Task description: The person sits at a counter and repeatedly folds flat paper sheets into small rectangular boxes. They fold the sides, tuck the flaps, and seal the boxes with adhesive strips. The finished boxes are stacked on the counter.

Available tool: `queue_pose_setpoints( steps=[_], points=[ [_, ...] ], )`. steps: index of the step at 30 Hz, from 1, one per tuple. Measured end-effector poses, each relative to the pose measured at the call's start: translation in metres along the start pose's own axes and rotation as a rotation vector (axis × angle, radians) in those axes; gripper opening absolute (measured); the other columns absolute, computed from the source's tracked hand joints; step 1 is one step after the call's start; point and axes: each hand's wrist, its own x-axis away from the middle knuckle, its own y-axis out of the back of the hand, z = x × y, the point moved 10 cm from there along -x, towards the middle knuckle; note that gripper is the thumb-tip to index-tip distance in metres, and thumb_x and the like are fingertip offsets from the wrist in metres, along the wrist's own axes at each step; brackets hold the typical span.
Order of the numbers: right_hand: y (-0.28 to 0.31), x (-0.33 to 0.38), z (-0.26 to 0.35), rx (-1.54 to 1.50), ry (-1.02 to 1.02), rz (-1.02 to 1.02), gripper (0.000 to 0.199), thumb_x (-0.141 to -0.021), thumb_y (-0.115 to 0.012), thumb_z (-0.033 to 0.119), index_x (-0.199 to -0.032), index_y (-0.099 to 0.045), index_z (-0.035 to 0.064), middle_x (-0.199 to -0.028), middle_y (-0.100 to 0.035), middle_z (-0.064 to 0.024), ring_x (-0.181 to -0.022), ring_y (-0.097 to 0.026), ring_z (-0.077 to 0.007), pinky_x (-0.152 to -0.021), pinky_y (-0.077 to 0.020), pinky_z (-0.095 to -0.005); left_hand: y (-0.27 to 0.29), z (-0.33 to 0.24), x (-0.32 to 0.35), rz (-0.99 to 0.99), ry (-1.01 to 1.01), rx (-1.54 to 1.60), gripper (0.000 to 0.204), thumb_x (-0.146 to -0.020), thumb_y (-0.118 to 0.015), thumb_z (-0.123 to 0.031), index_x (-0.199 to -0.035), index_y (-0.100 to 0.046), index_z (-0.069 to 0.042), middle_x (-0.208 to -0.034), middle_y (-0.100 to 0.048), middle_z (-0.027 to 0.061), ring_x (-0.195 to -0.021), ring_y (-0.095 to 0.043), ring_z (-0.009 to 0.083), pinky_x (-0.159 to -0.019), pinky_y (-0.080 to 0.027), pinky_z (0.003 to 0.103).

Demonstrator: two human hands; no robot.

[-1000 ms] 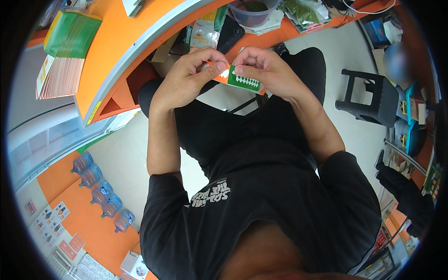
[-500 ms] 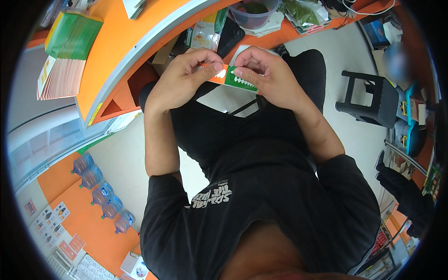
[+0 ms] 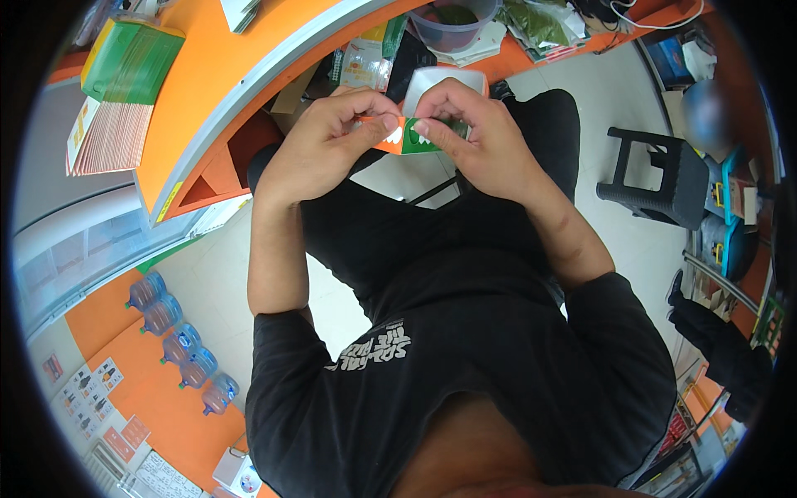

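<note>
A small paperboard box with an orange face, a green face and white shapes printed along them is between my hands, above my lap. Its pale inner side shows as a raised white panel beyond my fingers. My left hand pinches the orange side between thumb and bent fingers. On the green side, the thumb and curled fingers of my right hand grip the card. Both hands hide much of the box, so I cannot tell how far it is folded.
A curved orange counter lies ahead and left, bearing a banded stack of flat green and white cartons. A translucent tub sits ahead. A black stool stands right; several large water bottles line the lower left. Another person's dark-clothed leg shows far right.
The box has tilted in my hands, so its white inner panel now rises beyond my fingers and less of the green face shows. My hands shifted slightly and kept their hold.
</note>
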Motion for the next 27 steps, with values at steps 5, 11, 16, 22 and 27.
queue_pose_setpoints(
  steps=[5,11,16,22,27],
  points=[
    [-0.019,-0.002,-0.018,-0.229,-0.084,0.184,0.012,-0.101,-0.064,0.012,-0.108,-0.063,0.0016,-0.089,-0.067,-0.0028,-0.079,-0.061,-0.0086,-0.071,-0.0500,-0.0270,0.003,-0.023,0.005,0.044,-0.102,-0.250,0.017,-0.098,-0.068,-0.022,-0.099,-0.070,-0.004,-0.095,-0.062,0.0032,-0.098,-0.052,0.0184,-0.088,-0.042,0.032],
    [-0.001,-0.012,-0.030,-0.314,-0.106,-0.061,0.015,-0.105,-0.058,0.014,-0.111,-0.061,0.0015,-0.093,-0.065,-0.0007,-0.084,-0.058,-0.0047,-0.074,-0.0484,-0.0237,0.033,-0.039,0.010,-0.534,-0.275,-0.377,0.026,-0.097,-0.070,-0.020,-0.112,-0.062,-0.001,-0.106,-0.061,0.0105,-0.105,-0.059,0.0205,-0.088,-0.049,0.033],
    [-0.011,-0.011,-0.054,-0.453,-0.164,-0.172,0.019,-0.108,-0.054,0.019,-0.115,-0.059,0.0026,-0.096,-0.065,-0.0002,-0.085,-0.057,-0.0049,-0.074,-0.0472,-0.0236,-0.010,0.027,0.009,-0.596,-0.149,0.040,0.036,-0.101,-0.065,-0.023,-0.124,-0.052,0.002,-0.114,-0.059,0.0135,-0.104,-0.063,0.0190,-0.090,-0.052,0.033],
    [-0.028,-0.016,-0.054,-0.211,-0.150,-0.033,0.023,-0.107,-0.052,0.019,-0.119,-0.062,0.0019,-0.103,-0.065,-0.0048,-0.092,-0.059,-0.0102,-0.083,-0.0483,-0.0278,-0.017,0.057,0.014,-0.837,-0.193,0.172,0.031,-0.108,-0.052,-0.026,-0.123,-0.055,0.000,-0.104,-0.066,0.0086,-0.093,-0.062,0.0142,-0.087,-0.049,0.031],
    [0.021,-0.019,0.000,0.427,0.251,-0.285,0.030,-0.105,-0.054,0.023,-0.125,-0.062,0.0017,-0.113,-0.065,-0.0173,-0.106,-0.063,-0.0286,-0.095,-0.0478,-0.0375,-0.004,0.074,0.018,-0.849,-0.012,0.167,0.041,-0.111,-0.043,-0.031,-0.104,-0.066,0.002,-0.088,-0.068,0.0098,-0.086,-0.063,0.0159,-0.082,-0.048,0.029]
  ],
)
